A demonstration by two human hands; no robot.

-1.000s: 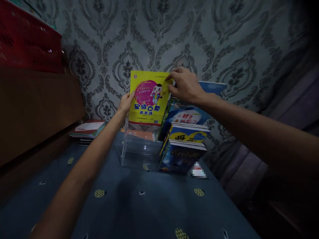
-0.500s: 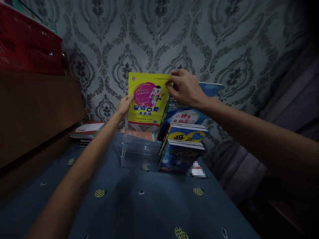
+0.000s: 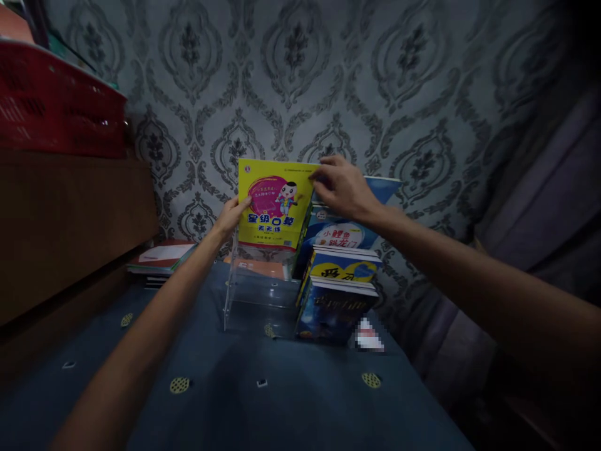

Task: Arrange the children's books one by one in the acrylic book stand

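Holds a yellow workbook [image 3: 271,207] upright at the center of the frame, with a pink circle, a cartoon figure and blue Chinese lettering on the cover. Clasps its left edge with the left hand [image 3: 231,216], thumb laid over the cover, other fingers mostly hidden behind. Pinches its upper right corner with the right hand [image 3: 345,188], thumb and fingers nearly closed on it. Places the workbook above the left part of a clear stepped rack [image 3: 227,307]; cannot tell of any contact between its lower edge and the rack. Just right of center, on the same rack, tiered rows of blue and yellow books [image 3: 335,307]. Underneath, a dark blue patterned cloth [image 3: 225,407]. At middle left, a stack of books [image 3: 162,255] beside a brown cabinet [image 3: 75,219]; at upper left, a red basket [image 3: 66,106].
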